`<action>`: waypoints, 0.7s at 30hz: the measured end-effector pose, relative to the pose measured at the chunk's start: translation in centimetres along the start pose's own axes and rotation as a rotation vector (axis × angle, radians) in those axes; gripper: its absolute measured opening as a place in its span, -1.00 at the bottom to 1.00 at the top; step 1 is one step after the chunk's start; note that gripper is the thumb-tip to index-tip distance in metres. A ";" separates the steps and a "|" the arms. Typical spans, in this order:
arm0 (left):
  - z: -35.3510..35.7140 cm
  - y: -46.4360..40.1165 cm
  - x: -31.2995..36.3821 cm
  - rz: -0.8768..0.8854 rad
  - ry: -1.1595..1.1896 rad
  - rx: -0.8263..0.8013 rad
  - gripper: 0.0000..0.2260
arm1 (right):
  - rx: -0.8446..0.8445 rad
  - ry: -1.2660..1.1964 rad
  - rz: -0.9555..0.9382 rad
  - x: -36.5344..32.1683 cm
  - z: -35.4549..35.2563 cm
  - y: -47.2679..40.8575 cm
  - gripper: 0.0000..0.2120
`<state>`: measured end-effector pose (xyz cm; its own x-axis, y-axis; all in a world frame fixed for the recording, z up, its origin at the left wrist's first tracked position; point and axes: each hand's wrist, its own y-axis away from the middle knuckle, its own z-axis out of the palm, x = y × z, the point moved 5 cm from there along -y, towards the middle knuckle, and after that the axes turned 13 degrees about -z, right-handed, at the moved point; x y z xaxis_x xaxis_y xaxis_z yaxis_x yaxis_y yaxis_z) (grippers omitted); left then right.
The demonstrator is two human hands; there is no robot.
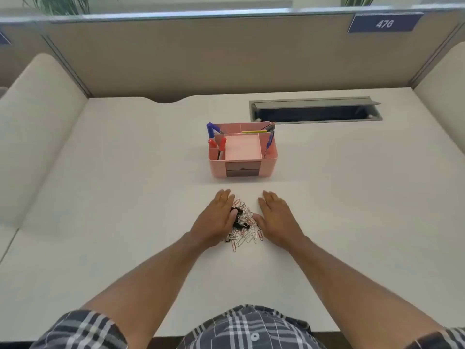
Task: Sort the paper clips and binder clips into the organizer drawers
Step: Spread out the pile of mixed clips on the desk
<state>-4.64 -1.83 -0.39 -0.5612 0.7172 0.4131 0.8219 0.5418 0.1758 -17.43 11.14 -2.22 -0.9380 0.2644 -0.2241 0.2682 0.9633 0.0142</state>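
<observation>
A heap of paper clips point(247, 235), silver and red, mixed with black binder clips point(239, 222), lies on the white desk in front of me. My left hand point(216, 220) rests flat against the heap's left side, fingers straight, covering part of it. My right hand point(276, 220) lies flat on the right side, touching the heap's edge. Neither hand holds anything. Beyond the heap stands a pink desk organizer point(269, 162) with two grey drawers point(242, 170) in its front, both pushed in.
The organizer holds red and blue pens point(214, 139) on its left, a pencil and a blue pen on its right. An open cable tray point(314, 110) is set into the white desk point(125, 197) behind it. Partition walls close off the back and sides.
</observation>
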 end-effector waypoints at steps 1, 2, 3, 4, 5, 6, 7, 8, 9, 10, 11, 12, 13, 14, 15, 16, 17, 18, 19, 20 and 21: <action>0.1 -0.1 0.0 -0.004 0.017 0.008 -0.52 | 0.030 -0.003 -0.002 0.0 -0.1 -0.1 -0.48; -0.1 -0.2 0.0 -0.008 0.034 0.015 -0.54 | 0.065 -0.019 0.006 0.1 -0.5 -0.3 -0.51; 0.1 -0.3 0.1 -0.010 0.033 0.025 -0.56 | 0.100 -0.015 0.011 0.1 -0.8 -0.6 -0.54; 0.2 -0.1 0.3 -0.003 0.036 0.031 -0.58 | 0.125 -0.027 0.024 -0.2 -1.3 -0.9 -0.58; 0.4 -0.2 0.3 0.005 0.041 0.039 -0.60 | 0.155 -0.080 0.055 -0.2 -1.7 -1.3 -0.62; 0.5 -0.3 0.3 0.009 0.054 0.047 -0.62 | 0.190 -0.181 0.109 -0.3 -2.0 -1.9 -0.65; 0.5 -0.4 0.2 0.009 0.071 0.051 -0.63 | 0.233 -0.311 0.177 -0.3 -2.4 -2.5 -0.67; 0.3 -0.5 0.2 0.012 0.086 0.067 -0.65 | 0.278 -0.440 0.256 -0.1 -2.7 -3.0 -0.66; 0.3 -0.7 0.2 0.016 0.107 0.079 -0.68 | 0.298 -0.570 0.334 -0.2 -2.8 -3.6 -0.65; 0.1 -0.8 0.3 0.019 0.132 0.105 -0.72 | 0.317 -0.677 0.395 -0.4 -2.9 -4.1 -0.65; -0.2 -0.9 0.3 0.013 0.172 0.130 -0.77 | 0.333 -0.774 0.448 -0.5 -3.1 -4.7 -0.66; -0.5 -1.1 0.4 0.001 0.215 0.161 -0.81 | 0.352 -0.881 0.490 -0.7 -3.1 -5.3 -0.67; -0.8 -1.3 0.3 -0.024 0.248 0.181 -0.84 | 0.368 -1.018 0.536 -0.8 -3.0 -5.9 -0.67; -1.0 -1.4 0.3 -0.049 0.274 0.196 -0.85 | 0.389 -1.168 0.590 -1.0 -2.9 -6.4 -0.69; -1.1 -1.6 0.2 -0.085 0.303 0.202 -0.86 | 0.411 -1.310 0.648 -1.2 -2.7 -6.8 -0.72; -1.2 -1.8 -0.1 -0.123 0.342 0.211 -0.84 | 0.441 -1.444 0.697 -1.4 -2.5 -7.3 -0.76; -1.2 -2.1 -0.3 -0.168 0.386 0.218 -0.82 | 0.474 -1.575 0.737 -1.6 -2.4 -7.7 -0.82; -1.3 -2.3 -0.5 -0.209 0.432 0.223 -0.80 | 0.508 -1.706 0.769 -1.9 -2.4 -8.1 -0.85; -1.3 -2.6 -0.7 -0.247 0.475 0.222 -0.79 | 0.539 -1.825 0.795 -2.2 -2.3 -8.4 -0.87; -1.2 -2.8 -0.8 -0.277 0.514 0.215 -0.79 | 0.569 -1.933 0.819 -2.4 -2.2 -8.6 -0.87; -1.2 -3.0 -0.9 -0.308 0.551 0.201 -0.79 | 0.595 -2.027 0.842 -2.7 -2.1 -8.8 -0.87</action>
<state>-6.48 -4.59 -0.24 -0.5917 0.2158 0.7767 0.5674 0.7960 0.2110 -17.71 2.03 0.29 0.6581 -0.2782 -0.6996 0.7268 0.4774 0.4939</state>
